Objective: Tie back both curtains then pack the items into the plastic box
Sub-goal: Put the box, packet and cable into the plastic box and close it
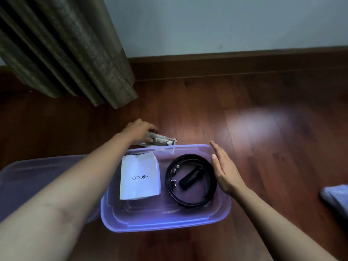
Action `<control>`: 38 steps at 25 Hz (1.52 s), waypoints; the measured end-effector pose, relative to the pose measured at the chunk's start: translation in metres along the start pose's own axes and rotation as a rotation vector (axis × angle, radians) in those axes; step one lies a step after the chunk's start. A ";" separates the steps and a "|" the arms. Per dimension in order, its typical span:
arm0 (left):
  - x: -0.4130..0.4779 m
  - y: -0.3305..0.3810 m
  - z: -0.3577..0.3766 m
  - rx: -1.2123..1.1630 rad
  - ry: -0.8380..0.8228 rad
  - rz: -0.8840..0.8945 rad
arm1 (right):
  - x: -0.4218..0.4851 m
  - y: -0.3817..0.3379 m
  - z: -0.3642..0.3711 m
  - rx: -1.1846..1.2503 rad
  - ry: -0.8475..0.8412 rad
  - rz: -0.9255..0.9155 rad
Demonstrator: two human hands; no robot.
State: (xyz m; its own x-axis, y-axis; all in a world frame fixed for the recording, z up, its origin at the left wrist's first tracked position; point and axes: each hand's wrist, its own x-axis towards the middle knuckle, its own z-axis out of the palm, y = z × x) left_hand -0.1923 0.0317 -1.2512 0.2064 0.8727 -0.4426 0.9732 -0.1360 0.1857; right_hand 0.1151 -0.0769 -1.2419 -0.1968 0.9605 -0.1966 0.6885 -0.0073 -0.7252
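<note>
A translucent purple plastic box stands on the wooden floor in front of me. Inside lie a white paper packet with a printed logo, a coiled black belt and a small black cylinder within the coil. My left hand reaches past the box's far rim and grips a clear plastic packet lying on the floor. My right hand hovers flat and open at the box's right rim, holding nothing. A brown-grey curtain hangs at the upper left, its hem just above the floor.
The box's purple lid lies on the floor to the left, partly under my left arm. A pale blue cloth item rests at the right edge. A dark skirting board runs along the grey wall behind.
</note>
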 end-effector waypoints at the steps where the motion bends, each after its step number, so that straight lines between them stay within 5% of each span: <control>1: 0.000 0.005 0.002 0.070 0.002 0.005 | 0.000 0.000 0.000 -0.004 -0.002 0.002; 4: -0.003 0.014 -0.002 0.180 0.052 0.046 | 0.000 0.000 0.001 -0.010 -0.001 0.003; 9: -0.029 0.019 -0.032 -0.193 0.401 0.143 | 0.000 -0.002 -0.001 -0.020 -0.002 0.001; 14: -0.125 0.051 -0.039 -0.466 0.644 0.536 | 0.000 -0.003 -0.002 -0.078 -0.021 0.001; 19: -0.190 0.062 0.030 -0.072 0.466 0.803 | -0.001 -0.007 -0.003 -0.156 -0.033 0.000; 28: -0.192 0.086 0.065 0.391 -0.024 0.551 | -0.003 -0.013 -0.006 -0.238 -0.070 0.000; 33: -0.189 0.070 0.077 0.521 0.203 0.720 | -0.001 -0.012 -0.008 -0.308 -0.092 -0.005; 38: -0.197 0.067 0.055 0.397 0.396 0.799 | 0.006 -0.045 -0.014 -0.401 -0.074 -0.060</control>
State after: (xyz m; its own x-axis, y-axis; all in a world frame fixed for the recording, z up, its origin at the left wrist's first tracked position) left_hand -0.1619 -0.1748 -1.1999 0.8419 0.5390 0.0257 0.5396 -0.8410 -0.0382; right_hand 0.0925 -0.0672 -1.2009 -0.2846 0.9331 -0.2196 0.8889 0.1711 -0.4250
